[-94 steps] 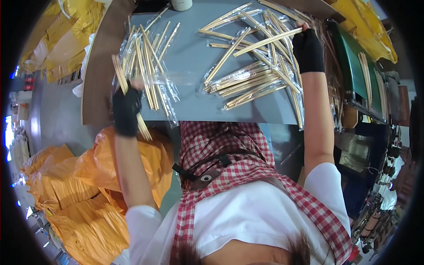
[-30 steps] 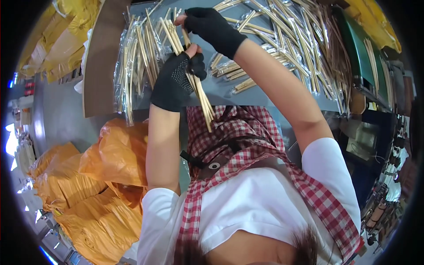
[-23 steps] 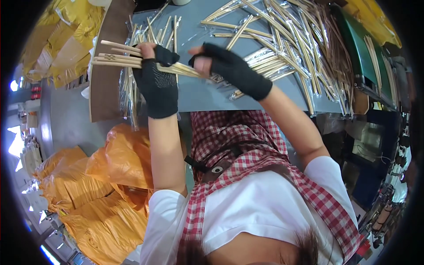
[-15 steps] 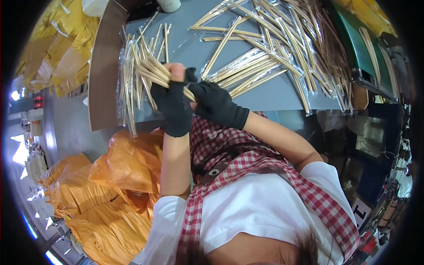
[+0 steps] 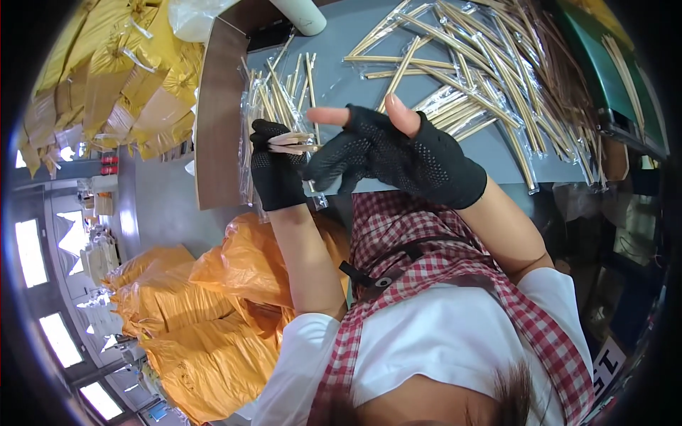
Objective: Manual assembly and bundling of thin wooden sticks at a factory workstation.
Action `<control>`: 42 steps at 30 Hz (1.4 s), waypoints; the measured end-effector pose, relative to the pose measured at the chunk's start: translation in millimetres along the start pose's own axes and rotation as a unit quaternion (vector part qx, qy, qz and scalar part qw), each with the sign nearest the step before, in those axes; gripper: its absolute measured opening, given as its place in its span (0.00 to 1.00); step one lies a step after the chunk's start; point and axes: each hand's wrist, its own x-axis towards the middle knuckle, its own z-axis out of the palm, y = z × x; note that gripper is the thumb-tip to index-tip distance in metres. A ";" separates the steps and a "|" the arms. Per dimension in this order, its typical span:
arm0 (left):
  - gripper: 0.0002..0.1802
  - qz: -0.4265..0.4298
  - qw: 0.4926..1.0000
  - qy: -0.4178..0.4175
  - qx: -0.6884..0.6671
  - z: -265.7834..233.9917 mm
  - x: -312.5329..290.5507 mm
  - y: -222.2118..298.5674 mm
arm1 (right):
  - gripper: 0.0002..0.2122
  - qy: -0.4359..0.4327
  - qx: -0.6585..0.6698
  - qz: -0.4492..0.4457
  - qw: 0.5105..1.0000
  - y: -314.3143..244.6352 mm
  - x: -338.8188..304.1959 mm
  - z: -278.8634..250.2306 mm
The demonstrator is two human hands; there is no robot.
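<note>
My left hand [image 5: 275, 174], in a black glove with bare fingertips, is closed round a small bundle of chopsticks [image 5: 291, 142], seen nearly end-on. Beside it, my right hand [image 5: 419, 156] in a matching glove is spread, its thumb and index finger stretched out. Its other fingers are partly blurred and hang close to the bundle's near end; whether they touch it I cannot tell. Behind my left hand lie several chopsticks in clear wrappers [image 5: 280, 92]. A larger loose pile of wrapped chopsticks [image 5: 490, 78] covers the right of the grey tabletop [image 5: 334, 78].
A brown board [image 5: 220, 121] edges the table's left side. At the back stands a pale cylinder [image 5: 302, 15]. On the right is a green conveyor-like surface [image 5: 604, 64] with chopsticks on it. Orange sacks [image 5: 206, 355] lie at lower left, yellow sacks [image 5: 106, 78] at upper left.
My right hand has come away from its closed grip by the left hand and opened. The bundle in my left hand has turned to point toward the right. The whole view has shifted.
</note>
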 end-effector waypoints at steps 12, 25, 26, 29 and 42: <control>0.16 0.016 0.947 -0.040 0.320 11.9 20.2 -102.6 | 0.26 0.049 -0.399 0.045 0.914 -5.7 -44.1 -48.7; 0.10 0.175 0.733 0.135 0.643 -40.1 12.3 -91.4 | 0.16 0.601 -0.785 0.127 0.082 -339.2 -354.2 -205.8; 0.10 0.181 0.732 0.145 0.641 -50.4 13.7 -82.0 | 0.17 0.629 -0.755 0.158 0.101 -358.6 -380.3 -220.6; 0.06 0.220 0.627 0.209 0.718 -56.3 -6.8 -78.2 | 0.16 0.518 -0.812 0.266 0.040 -386.5 -431.9 -270.9; 0.12 0.200 0.183 -0.025 0.962 -61.9 84.8 -111.0 | 0.17 0.355 -0.921 0.150 -0.047 -441.3 -493.2 -305.4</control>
